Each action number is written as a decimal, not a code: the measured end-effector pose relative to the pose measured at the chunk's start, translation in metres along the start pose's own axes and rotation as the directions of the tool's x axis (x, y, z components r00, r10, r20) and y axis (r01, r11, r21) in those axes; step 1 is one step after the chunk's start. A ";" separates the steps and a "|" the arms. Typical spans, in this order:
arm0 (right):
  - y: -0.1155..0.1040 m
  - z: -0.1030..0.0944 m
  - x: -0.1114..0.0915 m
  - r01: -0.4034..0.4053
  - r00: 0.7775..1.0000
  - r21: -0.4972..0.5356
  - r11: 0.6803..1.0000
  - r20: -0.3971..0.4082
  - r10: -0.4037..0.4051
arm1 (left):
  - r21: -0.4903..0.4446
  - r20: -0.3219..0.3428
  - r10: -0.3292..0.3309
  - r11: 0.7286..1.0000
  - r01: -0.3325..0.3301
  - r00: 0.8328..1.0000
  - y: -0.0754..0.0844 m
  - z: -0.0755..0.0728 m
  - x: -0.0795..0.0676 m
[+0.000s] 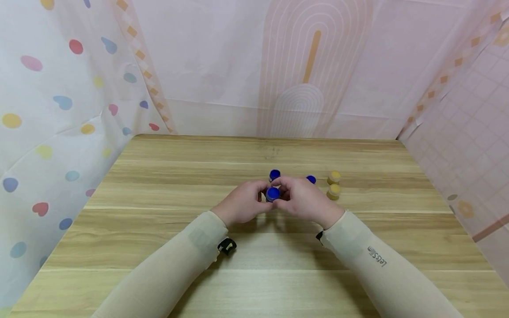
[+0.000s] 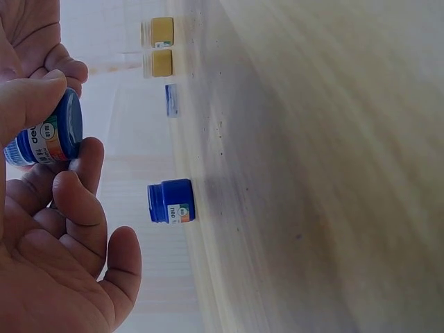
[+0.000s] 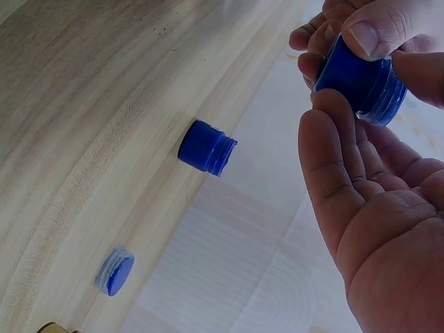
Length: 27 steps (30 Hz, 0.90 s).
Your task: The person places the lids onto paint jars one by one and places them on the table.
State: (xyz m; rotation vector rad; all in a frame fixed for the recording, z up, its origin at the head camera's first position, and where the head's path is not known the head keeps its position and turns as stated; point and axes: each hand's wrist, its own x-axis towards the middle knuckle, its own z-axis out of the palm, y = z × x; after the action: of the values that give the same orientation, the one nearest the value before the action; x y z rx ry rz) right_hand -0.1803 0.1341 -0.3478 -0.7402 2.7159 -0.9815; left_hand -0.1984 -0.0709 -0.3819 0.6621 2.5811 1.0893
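A small blue paint jar [image 1: 273, 194] is held off the table between both hands. My left hand [image 1: 246, 202] pinches it, the thumb [image 2: 31, 104] on one side and fingers under the other. The right hand [image 1: 308, 198] curls round it from the other side, its thumb near the clear-rimmed end and a finger along the jar's side [image 3: 350, 73]. Just beyond the hands stands a second blue paint jar [image 1: 275, 174], its threaded neck [image 3: 222, 155] uncovered. A clear lid with blue paint in it [image 3: 114, 270] lies on the table, partly hidden by the right hand in the head view.
Two yellow paint jars [image 1: 334, 177] [image 1: 333, 192] stand one behind the other to the right of the right hand. The wooden table [image 1: 191, 172] ends at a patterned cloth [image 1: 214, 66] behind, with more cloth on both sides.
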 end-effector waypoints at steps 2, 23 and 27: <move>0.000 0.000 -0.001 0.007 1.000 0.002 1.000 -0.001 -0.007 | -0.002 -0.001 0.000 1.000 0.000 1.000 0.000 0.000 0.000; 0.001 0.000 -0.001 -0.011 1.000 -0.009 1.000 0.003 0.011 | 0.010 -0.002 0.006 1.000 -0.006 1.000 0.001 0.001 0.001; 0.001 0.000 -0.002 0.001 1.000 -0.012 1.000 0.002 -0.001 | 0.010 -0.003 0.010 1.000 -0.010 1.000 0.002 0.001 0.000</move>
State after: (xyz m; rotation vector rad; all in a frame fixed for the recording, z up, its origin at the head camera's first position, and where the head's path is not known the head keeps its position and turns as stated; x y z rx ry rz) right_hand -0.1794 0.1355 -0.3480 -0.7440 2.7225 -0.9653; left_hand -0.1976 -0.0695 -0.3810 0.6765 2.5901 1.0827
